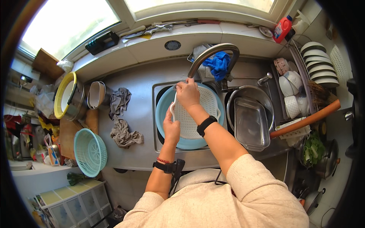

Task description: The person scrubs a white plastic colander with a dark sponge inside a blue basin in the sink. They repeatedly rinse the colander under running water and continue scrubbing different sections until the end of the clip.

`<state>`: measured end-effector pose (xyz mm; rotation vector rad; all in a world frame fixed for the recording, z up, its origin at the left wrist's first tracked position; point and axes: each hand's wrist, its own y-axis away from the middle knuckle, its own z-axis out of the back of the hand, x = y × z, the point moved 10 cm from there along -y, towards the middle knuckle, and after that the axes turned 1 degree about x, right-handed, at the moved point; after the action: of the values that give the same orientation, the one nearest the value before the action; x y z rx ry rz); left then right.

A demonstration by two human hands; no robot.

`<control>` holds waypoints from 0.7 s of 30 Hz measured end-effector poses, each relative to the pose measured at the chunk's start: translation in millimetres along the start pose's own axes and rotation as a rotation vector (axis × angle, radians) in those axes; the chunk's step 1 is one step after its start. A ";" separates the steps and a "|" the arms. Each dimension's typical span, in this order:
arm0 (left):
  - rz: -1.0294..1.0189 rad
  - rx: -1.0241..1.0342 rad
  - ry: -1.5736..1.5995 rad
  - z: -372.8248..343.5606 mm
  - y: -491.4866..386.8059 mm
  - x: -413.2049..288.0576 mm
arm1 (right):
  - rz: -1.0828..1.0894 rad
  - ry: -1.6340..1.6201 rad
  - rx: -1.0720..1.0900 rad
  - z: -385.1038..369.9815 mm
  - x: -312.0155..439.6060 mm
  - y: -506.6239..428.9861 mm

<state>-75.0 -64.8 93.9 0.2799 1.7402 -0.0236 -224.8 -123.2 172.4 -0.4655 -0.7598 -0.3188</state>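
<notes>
A white perforated plastic basket [196, 114] is held tilted over a light-blue plastic basin [161, 122] in the left sink bowl. My left hand [171, 128] grips its handle at the left edge. At the basket's far rim, my right hand [188, 94] is closed on a small grey scrubber [180, 84], mostly hidden by the fingers. The curved metal faucet [209, 52] arches over, its spout right above my right fingertips. Whether water is running is hard to tell.
In the right bowl, a clear rectangular dish [252, 124] rests on a steel bowl [242, 91]. Crumpled grey rags [125, 134] and a turquoise colander [89, 152] lie to the left. A blue cloth [219, 64] hangs behind the faucet; a wooden handle [306, 119] juts in at right.
</notes>
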 end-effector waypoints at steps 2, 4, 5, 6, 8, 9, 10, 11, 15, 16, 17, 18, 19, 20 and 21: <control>-0.020 -0.033 -0.028 2.4 -0.2 0.1 | 0.021 0.005 0.063 -4.6 6.1 4.8; -0.044 -0.092 -0.060 14.4 -1.7 0.9 | 0.158 -0.040 0.124 -13.4 35.0 26.0; -0.029 -0.098 -0.039 15.4 -2.4 0.1 | 0.201 -0.058 0.126 -12.4 42.6 34.6; -0.016 -0.105 -0.022 15.6 -3.1 -11.1 | 0.245 -0.081 0.129 -11.6 51.4 41.5; -0.013 -0.061 0.039 22.2 -5.0 -6.9 | 0.238 -0.075 0.163 -10.3 51.9 35.1; -0.037 -0.066 -0.003 20.1 3.7 -11.3 | 0.175 -0.029 0.128 -4.1 35.9 21.2; -0.068 -0.062 -0.041 10.2 9.1 -18.4 | 0.115 0.022 0.084 3.5 16.8 1.2; -0.099 -0.059 -0.078 3.3 11.1 -24.9 | 0.054 0.073 0.040 8.7 1.8 -8.9; -0.065 -0.038 -0.114 9.7 9.1 -28.7 | 0.195 0.087 0.043 1.6 24.6 12.5; -0.025 -0.059 -0.110 19.0 5.4 -15.4 | 0.297 0.079 0.104 -5.3 55.4 33.2; -0.030 -0.073 -0.071 21.8 5.0 -13.1 | 0.388 0.082 0.157 -9.4 74.5 48.8; -0.034 -0.083 -0.033 24.4 3.9 -12.7 | 0.421 0.052 0.090 -4.7 79.4 52.3; -0.039 -0.095 0.004 27.4 3.5 -12.8 | 0.366 0.045 0.096 -5.5 71.6 45.7; -0.042 -0.075 0.013 26.5 4.9 -12.5 | 0.313 0.037 0.104 -5.3 61.4 33.4; -0.043 -0.058 0.023 23.6 10.5 -12.8 | 0.258 0.029 0.116 -3.8 50.7 21.8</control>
<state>-48.0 -60.8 103.3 0.2005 1.7667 -0.0012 -178.3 -112.1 200.3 -0.4424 -0.6770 -0.0400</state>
